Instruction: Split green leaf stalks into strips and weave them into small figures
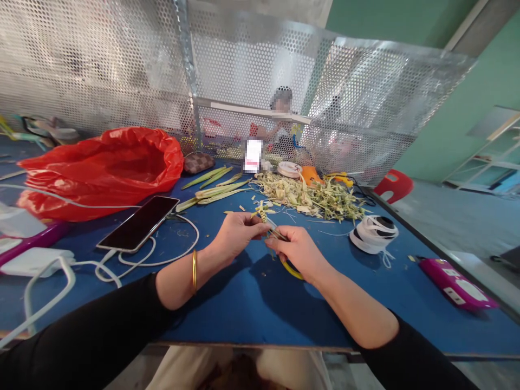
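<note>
My left hand (239, 235), a gold bangle on its wrist, pinches a small braided piece of pale yellow-green leaf (263, 212) between thumb and fingers. Close beside it, my right hand (298, 249) is closed around a pair of scissors with a yellow handle (291, 271). The grey blades point up and left toward the braided piece; whether they touch it I cannot tell. Most of the scissors is hidden by the right hand. Just beyond both hands lies a heap of leaf scraps (309, 197), with longer leaf strips (221, 192) to its left.
A red plastic bag (101, 168), a phone (140, 222) and white cables lie left on the blue table (227, 325). Right are a white ribbon roll (374, 234) and a magenta power strip (457, 284). Behind a perforated metal screen (252, 65), a person (280, 130) is visible.
</note>
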Available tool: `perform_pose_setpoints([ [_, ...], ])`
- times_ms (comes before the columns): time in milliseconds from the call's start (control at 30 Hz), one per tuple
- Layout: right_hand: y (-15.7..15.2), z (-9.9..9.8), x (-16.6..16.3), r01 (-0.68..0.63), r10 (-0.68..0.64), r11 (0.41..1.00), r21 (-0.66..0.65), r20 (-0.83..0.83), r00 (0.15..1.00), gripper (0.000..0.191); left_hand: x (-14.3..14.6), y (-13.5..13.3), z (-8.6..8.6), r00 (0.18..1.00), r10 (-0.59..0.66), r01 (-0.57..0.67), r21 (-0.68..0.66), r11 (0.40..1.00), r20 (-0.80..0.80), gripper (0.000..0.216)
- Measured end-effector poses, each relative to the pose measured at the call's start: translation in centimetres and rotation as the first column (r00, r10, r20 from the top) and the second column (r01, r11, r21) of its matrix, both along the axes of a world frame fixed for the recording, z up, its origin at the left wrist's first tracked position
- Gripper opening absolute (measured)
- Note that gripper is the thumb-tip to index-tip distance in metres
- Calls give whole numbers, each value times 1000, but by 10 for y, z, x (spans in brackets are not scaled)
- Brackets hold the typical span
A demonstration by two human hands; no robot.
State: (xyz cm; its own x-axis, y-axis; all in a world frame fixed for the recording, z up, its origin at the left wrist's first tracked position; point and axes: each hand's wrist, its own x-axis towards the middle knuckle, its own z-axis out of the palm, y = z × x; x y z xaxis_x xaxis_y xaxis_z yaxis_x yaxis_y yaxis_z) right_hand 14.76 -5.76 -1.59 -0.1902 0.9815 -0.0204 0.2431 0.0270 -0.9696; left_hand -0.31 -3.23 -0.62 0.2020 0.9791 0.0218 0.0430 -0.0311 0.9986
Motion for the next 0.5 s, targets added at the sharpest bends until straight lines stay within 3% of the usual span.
perform_pose_setpoints([
  [200, -1, 10, 7, -92, 92, 994, -66, 4, 996, 24, -4, 2, 4, 995, -93, 92, -21, 996, -40, 24],
  [333, -1, 10, 7, -72, 69, 994, -81, -33, 997, 23, -5, 3, 2, 997, -80, 79, -28, 996, -12, 24],
  [500, -2, 3, 5, -54, 56, 998, -42, 53, 997, 22, -3, 2, -2, 992, -121, 121, -13, 993, -26, 27],
])
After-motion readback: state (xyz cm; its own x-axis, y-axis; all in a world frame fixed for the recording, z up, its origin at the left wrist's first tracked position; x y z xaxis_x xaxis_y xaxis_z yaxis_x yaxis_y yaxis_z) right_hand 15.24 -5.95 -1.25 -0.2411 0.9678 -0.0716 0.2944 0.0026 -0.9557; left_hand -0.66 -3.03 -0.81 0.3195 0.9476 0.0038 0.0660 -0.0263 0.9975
